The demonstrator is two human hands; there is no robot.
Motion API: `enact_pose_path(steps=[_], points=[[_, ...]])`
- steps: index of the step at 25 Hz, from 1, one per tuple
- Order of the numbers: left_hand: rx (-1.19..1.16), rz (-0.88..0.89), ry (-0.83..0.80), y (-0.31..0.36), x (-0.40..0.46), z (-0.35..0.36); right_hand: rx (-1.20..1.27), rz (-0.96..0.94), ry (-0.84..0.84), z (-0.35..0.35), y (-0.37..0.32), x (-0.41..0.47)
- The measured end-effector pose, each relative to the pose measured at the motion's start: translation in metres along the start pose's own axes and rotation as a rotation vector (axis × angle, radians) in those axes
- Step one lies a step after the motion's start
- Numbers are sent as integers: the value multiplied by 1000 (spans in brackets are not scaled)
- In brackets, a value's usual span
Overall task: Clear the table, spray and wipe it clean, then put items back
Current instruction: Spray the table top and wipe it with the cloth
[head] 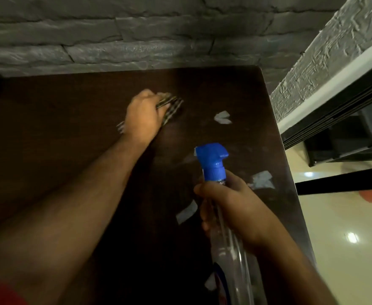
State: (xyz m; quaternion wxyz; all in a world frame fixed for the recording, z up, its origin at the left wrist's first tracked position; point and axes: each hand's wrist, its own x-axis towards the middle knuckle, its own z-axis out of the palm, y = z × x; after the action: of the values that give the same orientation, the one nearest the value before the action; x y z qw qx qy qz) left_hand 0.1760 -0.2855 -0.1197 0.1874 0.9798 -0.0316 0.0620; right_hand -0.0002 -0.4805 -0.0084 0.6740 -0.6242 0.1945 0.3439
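We grip striped cloth [169, 107] in left hand [142, 116], press flat on table [48, 128]; right hand [231, 208] curls round spray bottle [216, 172], kept upright, clear.

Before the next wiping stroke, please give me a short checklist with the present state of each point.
1. Left hand grips the striped cloth: ok.
2. Cloth lies on the dark brown wooden table: ok.
3. Right hand holds the clear spray bottle with blue nozzle upright: ok.
4. Whitish patches remain on the table: not ok.
5. Table wet enough: cannot tell.
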Motion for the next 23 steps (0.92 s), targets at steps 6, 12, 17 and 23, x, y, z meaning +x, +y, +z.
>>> enact_pose_path(steps=[6, 12, 17, 23], points=[[-105, 396, -246, 11, -119, -17, 15, 26, -77, -9, 13, -29], [-11, -22, 28, 13, -42, -9, 31, 21, -100, -19, 30, -40], [-119, 346, -230, 25, -139, -13, -12, -1, -119, -15, 39, -50], [62, -154, 115, -46, -73, -40, 45, 74, -124, -11, 62, -62]])
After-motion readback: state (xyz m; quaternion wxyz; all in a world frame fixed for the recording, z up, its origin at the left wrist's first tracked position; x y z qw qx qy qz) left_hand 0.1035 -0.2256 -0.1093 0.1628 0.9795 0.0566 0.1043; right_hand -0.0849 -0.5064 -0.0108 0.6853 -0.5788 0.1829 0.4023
